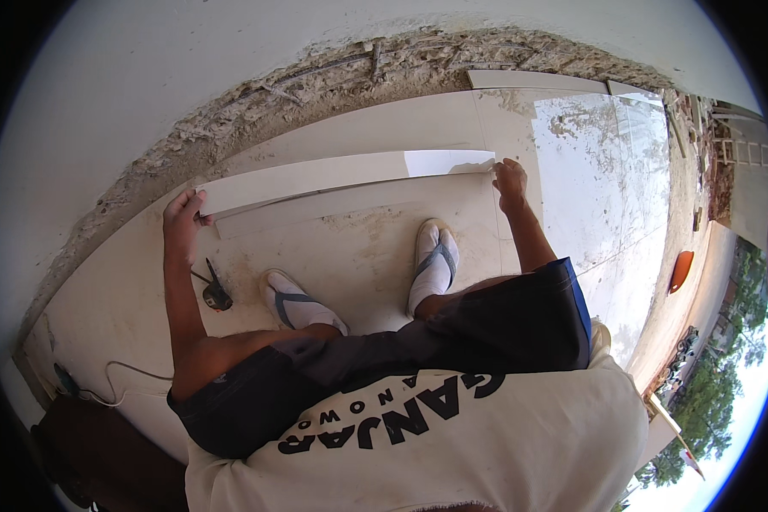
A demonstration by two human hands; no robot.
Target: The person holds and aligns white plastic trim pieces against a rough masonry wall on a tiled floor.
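A long, narrow cream-coloured tile strip (316,177) spans the space in front of my feet, held at both ends. My left hand (185,209) is closed around its left end, fingers at the edge. At the opposite end, my right hand (509,183) pinches the corner. Sunlight falls on the strip's right part. The strip casts a shadow on the tiled floor (358,230) below; whether its lower edge touches the floor, I cannot tell. Nearer to me, beside my left forearm, lies a small dark tool (218,295) whose kind is unclear.
Beyond the strip, a rough broken band (230,119) runs along the base of the pale wall (145,77). More tile strips (538,81) stand against it at far right. A cable (136,365) lies at left. An orange object (681,271) sits on the ground at right.
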